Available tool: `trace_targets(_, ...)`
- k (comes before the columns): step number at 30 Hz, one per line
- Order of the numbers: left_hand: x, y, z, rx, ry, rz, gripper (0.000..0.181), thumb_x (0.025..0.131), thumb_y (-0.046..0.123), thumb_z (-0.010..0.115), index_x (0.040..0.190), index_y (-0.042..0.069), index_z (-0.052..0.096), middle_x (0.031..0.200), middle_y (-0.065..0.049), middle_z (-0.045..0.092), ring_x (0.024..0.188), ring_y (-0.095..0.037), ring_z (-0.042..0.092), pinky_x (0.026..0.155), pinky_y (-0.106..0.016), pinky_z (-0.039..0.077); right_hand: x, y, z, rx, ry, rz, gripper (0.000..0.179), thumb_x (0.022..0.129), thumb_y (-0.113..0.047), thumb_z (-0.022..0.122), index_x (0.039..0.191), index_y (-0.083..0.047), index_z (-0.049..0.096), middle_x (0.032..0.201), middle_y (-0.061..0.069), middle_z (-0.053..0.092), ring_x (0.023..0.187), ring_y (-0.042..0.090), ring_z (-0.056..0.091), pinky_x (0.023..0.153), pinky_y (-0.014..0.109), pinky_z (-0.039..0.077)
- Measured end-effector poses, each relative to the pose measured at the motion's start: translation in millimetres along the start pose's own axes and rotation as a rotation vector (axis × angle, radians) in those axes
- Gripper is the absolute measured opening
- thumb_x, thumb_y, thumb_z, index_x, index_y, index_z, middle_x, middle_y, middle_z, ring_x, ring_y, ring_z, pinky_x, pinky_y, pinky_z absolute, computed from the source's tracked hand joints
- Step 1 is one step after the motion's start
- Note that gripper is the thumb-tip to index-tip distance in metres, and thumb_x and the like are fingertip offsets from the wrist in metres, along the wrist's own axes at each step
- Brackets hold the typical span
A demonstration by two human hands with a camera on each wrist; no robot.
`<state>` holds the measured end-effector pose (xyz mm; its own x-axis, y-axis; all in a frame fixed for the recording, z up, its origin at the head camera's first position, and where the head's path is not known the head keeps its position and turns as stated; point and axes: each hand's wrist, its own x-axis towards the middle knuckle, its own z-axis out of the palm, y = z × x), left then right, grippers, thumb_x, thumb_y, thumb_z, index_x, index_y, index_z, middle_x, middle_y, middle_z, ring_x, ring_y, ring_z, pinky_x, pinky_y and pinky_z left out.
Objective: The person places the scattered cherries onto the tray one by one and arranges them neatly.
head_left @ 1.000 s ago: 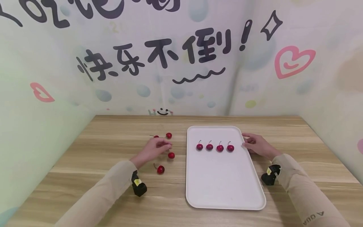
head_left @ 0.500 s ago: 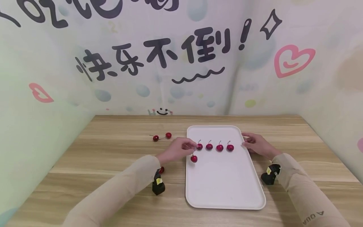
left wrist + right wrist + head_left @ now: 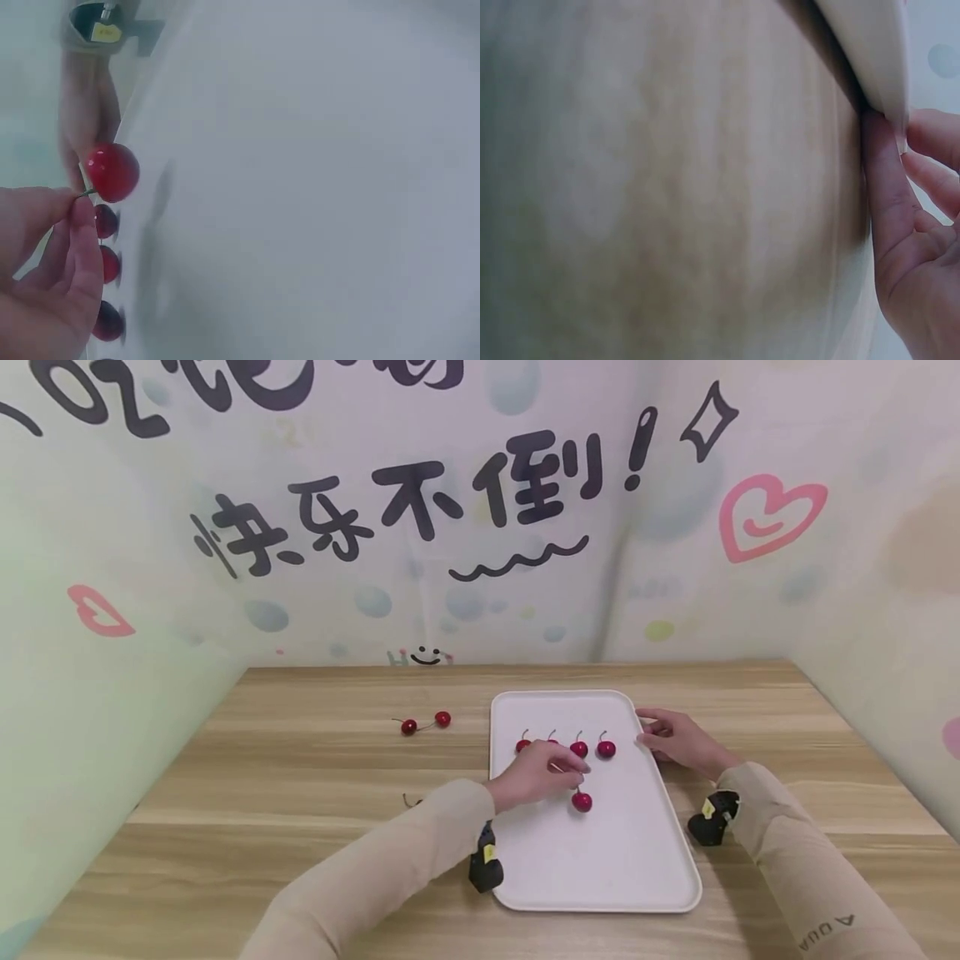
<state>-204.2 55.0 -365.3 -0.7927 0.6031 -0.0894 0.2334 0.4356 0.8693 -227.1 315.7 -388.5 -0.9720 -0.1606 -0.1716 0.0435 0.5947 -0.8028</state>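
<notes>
Head view: As I look on, a person's left hand [image 3: 534, 774] pinches a cherry [image 3: 582, 802] by its stem [image 3: 88, 193] over the middle of a white tray [image 3: 600, 868], where a row of four cherries [image 3: 606, 749] sits toward 12 o'clock. The right hand [image 3: 682, 742], apart, grips the tray at 2; two more cherries [image 3: 443, 719] lie on the wooden table [image 3: 262, 760] at 10.

1. The left grip [image 3: 534, 773] has travelled right, from the table [image 3: 247, 827] a second ago, across the left rim of the tray [image 3: 592, 877], to above its middle.
2. The pinched cherry [image 3: 582, 802] came along — it now hangs on the near side of the row's third cherry [image 3: 579, 749].
3. The row's second cherry [image 3: 552, 742], fully visible before, is mostly hidden.
4. The left sleeve [image 3: 390, 852] has covered the nearest loose cherry — only its stem [image 3: 412, 802] shows.
</notes>
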Motion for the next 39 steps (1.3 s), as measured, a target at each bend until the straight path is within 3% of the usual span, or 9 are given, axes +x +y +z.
trace_targets(7,12.8,8.1,10.3,0.031,-0.022,-0.016,0.015,0.083,0.012,0.062,0.096,0.011,0.069,0.076,0.006,0.062,0.071,-0.004,0.054,0.062,-0.016,0.043,0.7,-1.1,0.3,0.003,0.003,-0.012,0.056,0.088,-0.010,0.054,0.134,0.007,0.027,0.107,0.025,0.048,0.089,0.025,0.053,0.077,0.035,0.048)
trace_targets(13,23.7,5.4,23.5,0.024,-0.025,-0.052,0.015,0.081,0.012,0.064,0.094,0.008,0.070,0.075,0.006,0.063,0.065,-0.002,0.054,0.062,-0.013,0.043,1.4,0.1,-0.2,0.018,0.000,-0.021,0.055,0.088,-0.009,0.053,0.133,0.008,0.027,0.106,0.024,0.048,0.089,0.025,0.053,0.077,0.036,0.048)
trace_targets(25,34.5,3.7,38.6,0.027,0.054,-0.120,0.014,0.078,0.014,0.068,0.090,0.007,0.071,0.066,0.005,0.064,0.059,-0.002,0.056,0.063,-0.012,0.043,0.2,0.6,1.1,0.035,-0.003,-0.017,0.053,0.089,-0.008,0.051,0.134,0.008,0.026,0.105,0.024,0.047,0.088,0.024,0.052,0.077,0.035,0.048)
trace_targets(34,38.6,8.0,40.7,0.049,0.085,-0.140,0.011,0.077,0.013,0.069,0.083,0.005,0.072,0.059,0.003,0.062,0.054,-0.002,0.054,0.057,-0.011,0.041,0.1,1.7,1.1,0.031,0.003,-0.023,0.054,0.089,-0.008,0.052,0.133,0.008,0.027,0.104,0.023,0.048,0.087,0.022,0.053,0.076,0.035,0.049)
trace_targets(39,39.0,7.1,41.9,0.016,0.115,-0.170,0.009,0.076,0.013,0.069,0.082,0.005,0.071,0.058,0.003,0.061,0.051,-0.005,0.055,0.054,-0.013,0.043,0.7,1.5,2.0,0.034,0.007,-0.025,0.054,0.088,-0.008,0.053,0.133,0.008,0.028,0.103,0.023,0.049,0.086,0.022,0.054,0.076,0.035,0.049)
